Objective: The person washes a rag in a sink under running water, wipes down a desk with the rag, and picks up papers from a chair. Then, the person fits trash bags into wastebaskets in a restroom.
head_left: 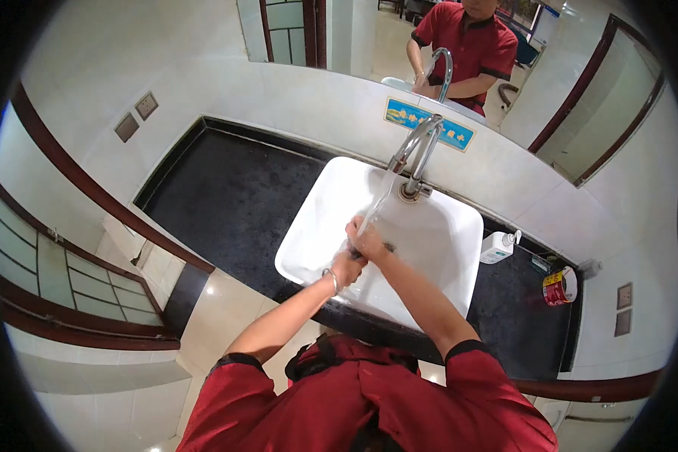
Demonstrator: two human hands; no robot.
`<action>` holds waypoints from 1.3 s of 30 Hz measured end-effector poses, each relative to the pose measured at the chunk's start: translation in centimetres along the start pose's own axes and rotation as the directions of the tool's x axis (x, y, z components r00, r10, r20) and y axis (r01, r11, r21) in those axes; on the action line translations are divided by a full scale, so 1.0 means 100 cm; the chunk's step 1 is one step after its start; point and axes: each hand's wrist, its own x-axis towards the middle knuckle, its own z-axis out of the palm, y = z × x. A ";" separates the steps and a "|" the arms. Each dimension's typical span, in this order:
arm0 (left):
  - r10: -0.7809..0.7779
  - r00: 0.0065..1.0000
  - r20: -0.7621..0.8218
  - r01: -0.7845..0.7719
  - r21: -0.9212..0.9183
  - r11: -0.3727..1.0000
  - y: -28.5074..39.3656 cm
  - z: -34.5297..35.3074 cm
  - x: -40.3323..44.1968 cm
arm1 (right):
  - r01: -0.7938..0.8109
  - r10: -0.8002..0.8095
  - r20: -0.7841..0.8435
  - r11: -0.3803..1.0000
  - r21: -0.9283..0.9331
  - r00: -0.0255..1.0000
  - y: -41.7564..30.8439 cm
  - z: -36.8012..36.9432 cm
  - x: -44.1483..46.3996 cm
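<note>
Observed at wash stn: white sink [437,279] set in black desk [237,200], w/ curved chrome tap [414,147] at far rim. Noted stream of water [377,202] running from tap onto R hand [365,234], held over basin w/ fingers bent. Found L hand [346,268] just below, closer to near rim, fingers curled, w/ silver bracelet [329,276] on wrist. Noted small dark item [355,254] betw. hands, approx. at L fingertips; too blurred to ID. Cannot confirm grip of either hand on it: clenched or grasping not determinable for L, same for R. Seen drain [389,247] in basin floor, just beside R wrist.

To R of sink, on desk: recorded white pump bottle [497,247] near rim, then small green item [540,264], then red/yellow container [560,288] nr. R end. On wall behind tap: blue sign [430,123] w/ yellow border, partly covered by tap. Above: mirror [343,38], w/ refl. of person in red shirt, hands at basin. Logged also wall plates on L wall [132,117] and R wall [640,316], 2 each.
</note>
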 end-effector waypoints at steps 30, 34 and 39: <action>-0.082 0.866 0.493 0.500 -0.851 0.160 0.035 0.008 -0.013 | -0.016 -0.427 -0.307 0.562 -0.827 0.850 0.021 -0.143 0.015; 0.054 0.830 0.555 0.540 -0.824 0.171 0.041 0.029 -0.027 | -0.248 0.248 0.088 0.742 0.623 0.965 -0.009 -0.090 -0.060; 0.338 0.679 0.652 0.718 -0.685 -0.120 0.034 0.070 -0.039 | 0.060 0.090 -0.043 -0.200 0.978 0.995 -0.069 -0.057 -0.076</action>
